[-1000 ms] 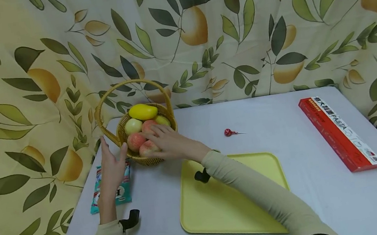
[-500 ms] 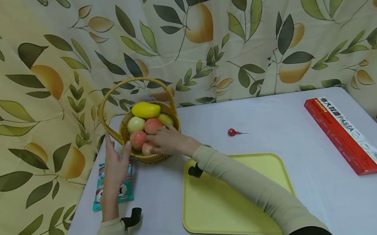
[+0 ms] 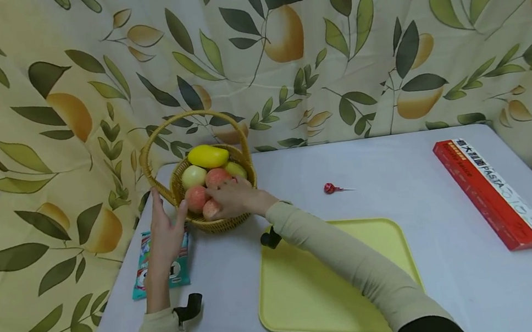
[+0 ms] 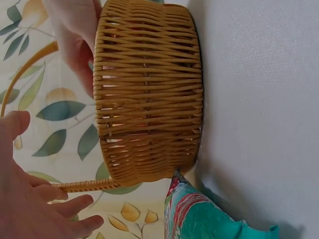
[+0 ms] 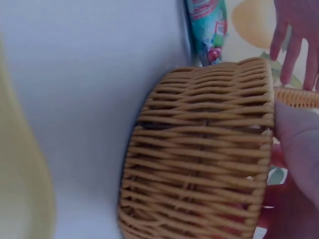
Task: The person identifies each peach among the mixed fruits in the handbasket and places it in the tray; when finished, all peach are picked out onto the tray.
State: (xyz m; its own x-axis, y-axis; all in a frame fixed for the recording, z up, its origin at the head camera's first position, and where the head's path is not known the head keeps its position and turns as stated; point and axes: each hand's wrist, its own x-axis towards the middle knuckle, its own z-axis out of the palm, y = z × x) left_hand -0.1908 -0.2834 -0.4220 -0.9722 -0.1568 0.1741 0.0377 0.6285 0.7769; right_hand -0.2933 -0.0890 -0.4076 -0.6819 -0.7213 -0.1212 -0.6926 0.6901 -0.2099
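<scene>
A wicker basket (image 3: 223, 225) with a tall handle stands at the back left of the table. It holds a yellow mango (image 3: 208, 156), a pale green round fruit (image 3: 194, 176), another greenish fruit (image 3: 236, 170) and several peaches (image 3: 196, 199). My right hand (image 3: 236, 196) reaches over the rim with bent fingers and grips the front peach (image 3: 211, 210), which it partly covers. My left hand (image 3: 167, 236) is at the basket's left side, near the handle's foot, its fingers extended and holding nothing. In the left wrist view its spread fingers (image 4: 75, 206) lie by the handle (image 4: 89, 185).
A teal snack bag (image 3: 178, 273) lies under the left forearm. A yellow tray (image 3: 311, 293) sits under the right forearm. A red lollipop (image 3: 330, 188) lies behind the tray, and a red pasta box (image 3: 484, 200) lies at the right. Patterned cloth (image 3: 355, 39) hangs behind the table.
My right hand's fingers, stretched over the peaches a second ago, have bent round the front one. The left hand stays beside the basket. The head view has shifted slightly.
</scene>
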